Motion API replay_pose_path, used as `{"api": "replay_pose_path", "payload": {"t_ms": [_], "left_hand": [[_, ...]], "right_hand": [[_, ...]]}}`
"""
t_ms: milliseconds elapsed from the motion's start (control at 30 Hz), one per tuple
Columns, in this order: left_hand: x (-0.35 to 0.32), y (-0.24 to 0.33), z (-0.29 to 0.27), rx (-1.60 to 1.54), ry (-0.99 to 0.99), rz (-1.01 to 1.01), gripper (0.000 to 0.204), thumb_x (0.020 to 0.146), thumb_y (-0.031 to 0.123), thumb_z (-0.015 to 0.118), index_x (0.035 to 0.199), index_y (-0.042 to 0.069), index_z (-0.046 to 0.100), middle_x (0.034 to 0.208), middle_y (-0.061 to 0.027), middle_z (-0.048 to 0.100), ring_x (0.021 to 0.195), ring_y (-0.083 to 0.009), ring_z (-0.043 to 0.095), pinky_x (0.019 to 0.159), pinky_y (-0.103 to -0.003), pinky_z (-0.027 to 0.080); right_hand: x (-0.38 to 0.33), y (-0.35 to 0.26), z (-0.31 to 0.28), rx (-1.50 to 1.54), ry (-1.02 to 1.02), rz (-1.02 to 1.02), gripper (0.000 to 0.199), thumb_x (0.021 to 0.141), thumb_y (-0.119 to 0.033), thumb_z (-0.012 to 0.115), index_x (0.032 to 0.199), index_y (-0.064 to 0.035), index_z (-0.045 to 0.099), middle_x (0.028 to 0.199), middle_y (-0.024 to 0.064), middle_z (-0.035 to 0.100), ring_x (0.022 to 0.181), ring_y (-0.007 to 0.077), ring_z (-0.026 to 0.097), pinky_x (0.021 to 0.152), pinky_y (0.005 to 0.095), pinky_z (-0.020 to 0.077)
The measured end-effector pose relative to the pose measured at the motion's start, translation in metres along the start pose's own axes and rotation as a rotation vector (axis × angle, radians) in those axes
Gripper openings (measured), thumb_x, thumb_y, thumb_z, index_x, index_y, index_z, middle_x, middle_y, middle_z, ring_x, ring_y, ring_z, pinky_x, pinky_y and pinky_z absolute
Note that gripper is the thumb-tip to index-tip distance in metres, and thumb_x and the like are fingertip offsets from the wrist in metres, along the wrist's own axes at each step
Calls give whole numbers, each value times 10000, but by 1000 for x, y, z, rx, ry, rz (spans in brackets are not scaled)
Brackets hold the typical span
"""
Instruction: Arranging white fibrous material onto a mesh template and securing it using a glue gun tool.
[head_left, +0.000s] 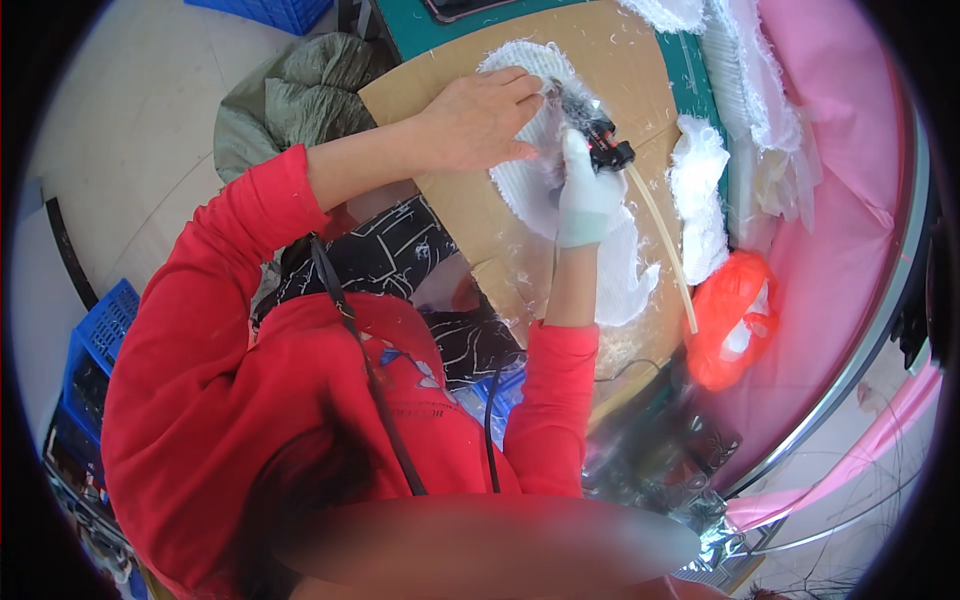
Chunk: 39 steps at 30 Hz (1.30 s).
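A piece of white ribbed knit fabric [515, 190] with frayed edges lies on a brown cardboard sheet [425, 85]. My bare left hand [478, 122] rests on the fabric's upper left part, its fingers stretched out to the right and the thumb apart. In a white glove, my right hand [588, 195] is closed round a small black hand-held tool [606, 147] with orange marks. The tool's head points at the fabric close to my left fingertips, among grey fluff. A beige hose [662, 235] runs from it toward the near right. The exact kind of tool cannot be made out.
More white fabric pieces [700, 190] lie along the right of the cardboard. A red plastic bag [732, 320] sits beside pink cloth [830, 220]. Lint is scattered over the cardboard. At the left are a grey-green bundle [295, 100] and blue crates [85, 355].
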<state>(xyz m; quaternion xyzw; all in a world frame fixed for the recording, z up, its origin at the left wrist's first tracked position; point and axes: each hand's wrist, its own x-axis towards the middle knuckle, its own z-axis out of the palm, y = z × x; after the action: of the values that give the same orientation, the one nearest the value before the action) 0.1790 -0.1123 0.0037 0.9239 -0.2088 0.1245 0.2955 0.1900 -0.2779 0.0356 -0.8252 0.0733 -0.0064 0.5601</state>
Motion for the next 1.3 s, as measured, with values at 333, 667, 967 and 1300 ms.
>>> {"api": "replay_pose_path", "payload": {"t_ms": [333, 667, 967, 1300], "left_hand": [[-1, -2, 1, -33, 14, 5, 560, 741, 394, 605, 1103, -27, 534, 1062, -88, 474, 1056, -230, 466, 852, -319, 435], [-1, 0, -1, -22, 21, 23, 556, 734, 384, 618, 1100, -25, 528, 995, -74, 464, 1024, -215, 473, 820, -311, 447], [-2, -1, 0, -7, 23, 28, 525, 738, 396, 618, 1027, -36, 546, 998, -79, 501, 1037, -218, 471, 818, -316, 458], [-1, -1, 1, -7, 38, 41, 517, 739, 395, 617, 1016, -36, 545, 998, -78, 495, 1041, -220, 465, 814, -315, 457]], "right_hand": [[-3, -2, 1, -18, -24, 3, 289, 737, -199, 701, 910, 11, 603, 723, 2, 571, 584, 71, 505, 519, 210, 394], [1, 4, -5, 50, -22, -26, 254, 752, -173, 689, 898, 15, 601, 729, 2, 575, 586, 69, 512, 510, 214, 400], [-1, -15, -3, 116, 2, 74, 255, 750, -147, 689, 923, 16, 600, 738, 6, 576, 597, 65, 519, 512, 200, 407], [19, 14, -15, -48, 56, -15, 216, 740, -150, 699, 860, 3, 605, 679, 10, 577, 508, 79, 505, 446, 218, 393]]}}
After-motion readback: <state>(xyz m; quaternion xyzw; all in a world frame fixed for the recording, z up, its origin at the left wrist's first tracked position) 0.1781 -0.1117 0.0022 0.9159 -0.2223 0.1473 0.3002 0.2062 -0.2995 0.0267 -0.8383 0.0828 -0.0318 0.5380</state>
